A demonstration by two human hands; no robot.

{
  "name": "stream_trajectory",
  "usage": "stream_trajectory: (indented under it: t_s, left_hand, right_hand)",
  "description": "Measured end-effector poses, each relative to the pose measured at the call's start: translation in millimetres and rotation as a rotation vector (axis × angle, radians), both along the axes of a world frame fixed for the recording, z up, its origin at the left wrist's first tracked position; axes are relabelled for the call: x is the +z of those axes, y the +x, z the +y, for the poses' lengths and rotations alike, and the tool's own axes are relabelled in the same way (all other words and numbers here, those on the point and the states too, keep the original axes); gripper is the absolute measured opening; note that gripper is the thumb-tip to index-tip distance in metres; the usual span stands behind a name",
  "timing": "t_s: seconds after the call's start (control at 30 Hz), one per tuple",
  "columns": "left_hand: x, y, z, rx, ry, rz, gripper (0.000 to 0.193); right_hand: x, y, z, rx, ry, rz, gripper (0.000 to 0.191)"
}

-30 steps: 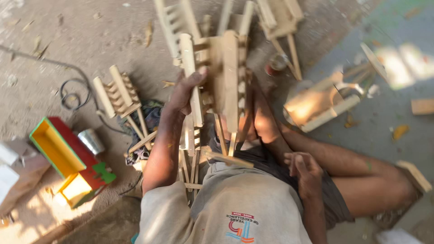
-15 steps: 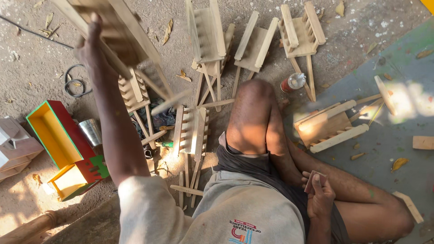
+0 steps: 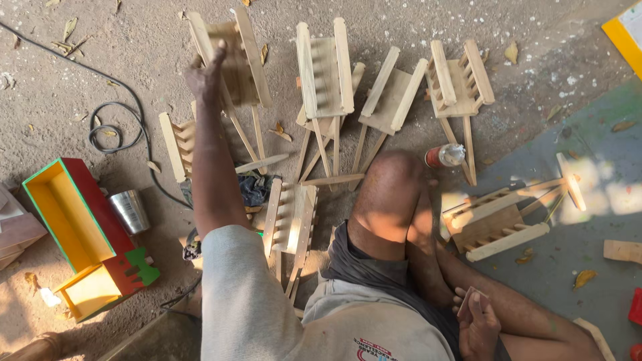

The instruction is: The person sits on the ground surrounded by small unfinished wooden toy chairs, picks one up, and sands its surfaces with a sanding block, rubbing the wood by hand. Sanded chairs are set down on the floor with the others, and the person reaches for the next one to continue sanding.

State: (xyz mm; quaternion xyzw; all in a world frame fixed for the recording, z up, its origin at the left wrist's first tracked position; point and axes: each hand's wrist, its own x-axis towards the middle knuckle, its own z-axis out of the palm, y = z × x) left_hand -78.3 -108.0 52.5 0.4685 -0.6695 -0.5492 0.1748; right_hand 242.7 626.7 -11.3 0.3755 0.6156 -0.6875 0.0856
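- Wooden slatted frame (image 3: 234, 57), pale and unpainted, sits at the top of the view on the concrete floor (image 3: 80, 73), at the left end of a row of like pieces.
- Left hand (image 3: 206, 77) reaches out at full arm's length and meets this frame at its lower left rail; its grip looks closed around the rail, though the fingers are partly hidden behind the wood.
- Right hand (image 3: 476, 321) rests low by the person's folded leg, well apart from the work, fingers curled loosely; whether it holds a small scrap cannot be told.
- Further frames stand in the row: a second frame (image 3: 326, 70), a third frame (image 3: 391, 93) tilted, and a fourth frame (image 3: 460, 80).
- Another frame (image 3: 289, 217) lies just in front of the knee, and one more on the grey mat (image 3: 498, 224) to the right.
- A small bottle with a red cap (image 3: 443, 156) lies beside the knee.
- To the left are a red and yellow painted box (image 3: 73, 227), a metal cup (image 3: 130, 210) and a black cable (image 3: 114, 127).
- As a judgement, the step in hand is setting the held frame among the row; the next move would call for a steady release so it stays put and does not knock its neighbour.
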Motion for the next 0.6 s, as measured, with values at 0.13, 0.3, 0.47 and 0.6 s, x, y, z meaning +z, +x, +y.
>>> stream_trajectory:
  t_s: [0.13, 0.3, 0.47, 0.6]
  left_hand:
    - [-13, -11, 1, -0.016, 0.037, -0.158, 0.101]
    - [-41, -7, -1, -0.079, 0.074, -0.002, 0.073]
    - [-72, 4, -7, -0.104, -0.002, -0.074, 0.062]
    - [-93, 16, -7, -0.176, -0.336, -0.135, 0.064]
  right_hand:
    - [-4, -5, 3, -0.007, 0.078, -0.097, 0.041]
    - [-5, -16, 2, 0.048, -0.002, -0.04, 0.047]
    - [-4, -25, -6, 0.073, 0.122, -0.063, 0.052]
    - [1, -30, -9, 0.134, 0.197, -0.099, 0.056]
